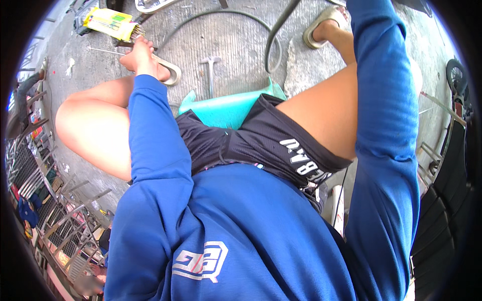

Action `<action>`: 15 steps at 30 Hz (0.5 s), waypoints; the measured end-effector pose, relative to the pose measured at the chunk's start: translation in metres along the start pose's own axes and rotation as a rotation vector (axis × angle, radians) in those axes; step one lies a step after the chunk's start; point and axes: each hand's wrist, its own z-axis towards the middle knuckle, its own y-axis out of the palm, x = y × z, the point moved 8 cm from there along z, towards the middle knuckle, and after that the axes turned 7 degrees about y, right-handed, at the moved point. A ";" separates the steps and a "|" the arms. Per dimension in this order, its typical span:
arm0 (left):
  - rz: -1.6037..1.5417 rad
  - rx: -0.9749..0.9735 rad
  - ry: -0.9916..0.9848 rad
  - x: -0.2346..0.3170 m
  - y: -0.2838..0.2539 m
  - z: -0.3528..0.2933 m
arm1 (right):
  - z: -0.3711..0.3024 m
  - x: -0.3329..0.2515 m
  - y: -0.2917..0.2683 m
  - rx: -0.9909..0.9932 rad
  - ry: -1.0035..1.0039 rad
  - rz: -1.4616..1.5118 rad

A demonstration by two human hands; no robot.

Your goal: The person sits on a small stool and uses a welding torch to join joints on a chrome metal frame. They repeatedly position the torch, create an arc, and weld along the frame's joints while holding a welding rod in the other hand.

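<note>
I look down my own body, seated on a teal plastic stool (226, 109). My left arm in a blue sleeve reaches forward and down. My left hand (136, 55) is at the ground by my left sandal (172, 74), closed around a thin metal rod (105, 50) that sticks out to the left. Just beyond the fingers lies a yellow box (108, 21) with a bundle of thin rods (137, 34) poking out of its open end. My right sleeve (384, 100) runs up past the top edge, and the right hand is out of view.
A hammer (210, 67) lies on the concrete ahead of the stool. A dark hose (271, 45) loops across the ground. My right foot in a sandal (321, 27) rests at the upper right. Metal grilles (60, 220) stand at the left, and a dark frame (447, 200) at the right.
</note>
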 end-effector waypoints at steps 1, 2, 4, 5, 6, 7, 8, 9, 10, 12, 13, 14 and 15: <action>0.036 0.029 0.005 -0.001 -0.001 0.004 | 0.000 0.000 0.000 0.009 0.015 0.003; 0.062 0.043 0.052 0.000 -0.001 0.008 | 0.001 -0.001 0.001 0.018 0.029 0.006; -0.022 0.060 -0.007 -0.011 -0.001 0.016 | 0.002 -0.003 0.001 0.039 0.051 0.034; -0.099 0.060 -0.003 -0.013 0.000 0.020 | 0.002 -0.003 0.000 0.060 0.077 0.039; -0.176 0.060 0.001 -0.015 0.001 0.023 | 0.004 -0.001 -0.002 0.106 0.128 0.029; -0.196 0.021 -0.034 -0.017 0.003 0.024 | 0.004 0.003 -0.004 0.151 0.184 0.020; -0.215 -0.016 -0.070 -0.018 0.006 0.023 | 0.007 0.005 -0.007 0.196 0.241 0.011; -0.228 -0.043 -0.074 -0.015 0.007 0.021 | 0.003 0.000 -0.002 0.096 0.104 0.056; -0.240 -0.069 -0.079 -0.012 0.008 0.017 | 0.004 0.001 -0.002 0.095 0.103 0.058; -0.237 -0.047 -0.082 -0.005 0.007 0.007 | 0.008 0.005 -0.003 0.092 0.102 0.059; -0.222 0.001 -0.078 -0.002 0.004 0.002 | 0.011 0.008 -0.004 0.097 0.135 0.065; -0.206 0.058 -0.066 0.001 0.000 -0.002 | 0.014 0.012 -0.005 0.101 0.170 0.072; -0.218 0.056 -0.074 0.002 0.001 -0.007 | 0.017 0.017 -0.006 0.105 0.204 0.080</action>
